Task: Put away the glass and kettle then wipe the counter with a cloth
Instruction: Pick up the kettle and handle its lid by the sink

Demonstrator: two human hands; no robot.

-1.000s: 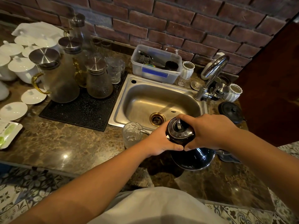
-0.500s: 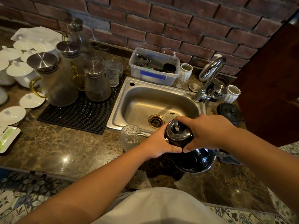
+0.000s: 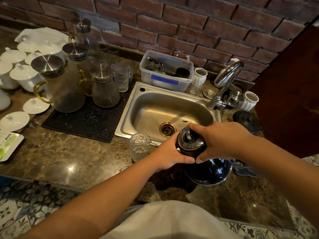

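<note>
A black kettle [image 3: 207, 171] with a shiny rim stands on the brown marble counter [image 3: 65, 157] in front of the sink. Its dark lid [image 3: 189, 144] with a knob sits at the top. My left hand [image 3: 170, 155] wraps the kettle's top from the left, and my right hand [image 3: 222, 140] grips it from the right, fingers over the lid. A clear patterned glass [image 3: 139, 146] stands upright just left of my left hand, at the sink's front edge. No cloth can be made out.
A steel sink [image 3: 131, 107] with a tap [image 3: 226, 80] lies behind. A black mat [image 3: 86, 121] holds glass jugs [image 3: 62, 87] and tumblers. White dishes [image 3: 20, 75] crowd the left. A plastic tub [image 3: 165, 80] and a black lid [image 3: 246, 120] sit by the brick wall.
Both hands stay clasped on the kettle's top; the lid looks slightly turned. The view has shifted a little.
</note>
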